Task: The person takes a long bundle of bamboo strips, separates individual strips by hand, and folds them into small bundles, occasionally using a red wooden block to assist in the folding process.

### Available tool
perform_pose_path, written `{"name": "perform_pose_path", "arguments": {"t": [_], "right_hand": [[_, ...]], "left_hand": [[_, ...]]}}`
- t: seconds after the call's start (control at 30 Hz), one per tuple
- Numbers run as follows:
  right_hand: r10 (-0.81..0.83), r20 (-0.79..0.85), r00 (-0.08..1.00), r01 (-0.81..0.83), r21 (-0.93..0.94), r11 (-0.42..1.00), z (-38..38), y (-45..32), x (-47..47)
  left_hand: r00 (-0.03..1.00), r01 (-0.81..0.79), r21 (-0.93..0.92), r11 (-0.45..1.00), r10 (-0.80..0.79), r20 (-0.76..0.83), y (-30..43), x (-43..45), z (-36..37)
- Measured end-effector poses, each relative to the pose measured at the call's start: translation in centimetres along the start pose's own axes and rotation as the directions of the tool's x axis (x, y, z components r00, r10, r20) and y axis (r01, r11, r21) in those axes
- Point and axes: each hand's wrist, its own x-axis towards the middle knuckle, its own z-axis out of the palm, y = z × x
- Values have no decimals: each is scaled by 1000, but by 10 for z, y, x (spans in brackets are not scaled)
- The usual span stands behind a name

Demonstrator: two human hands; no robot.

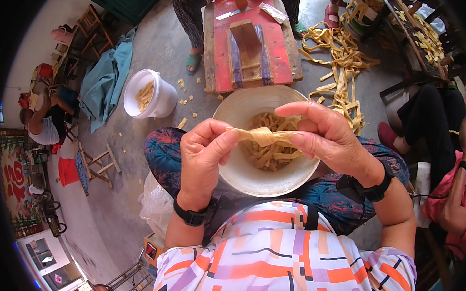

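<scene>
A knotted pale yellow strip [263,136], which looks like tofu skin, is stretched level between my two hands. My left hand [203,155] pinches one end of it between thumb and fingers. On the other end, the thumb of my right hand [332,141] presses against the fingers beneath, while the index finger is raised and curved. Directly below is a wide, pale basin [231,177] at my lap. Many similar strip pieces [269,163] lie at its bottom, partly hidden by my hands and the knot.
A red-topped wooden bench [218,46] carrying a knife [232,13] and wooden blocks stands ahead. A white bucket [164,102] holds yellow pieces. Long strips [345,78] lie heaped on the floor. A tray of knots [430,45] is at far right, near a seated person [457,208].
</scene>
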Motion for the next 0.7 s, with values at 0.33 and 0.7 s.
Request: {"name": "perform_pose_path", "arguments": {"t": [0.33,0.7], "right_hand": [[-419,111,901,338,-784,520,-6,31,11],[-280,353,893,449,-735,508,-18,29,4]], "left_hand": [[903,-428,647,631,336,269,-8,23,-15],[620,-784,617,61,122,775,0,31,5]]}}
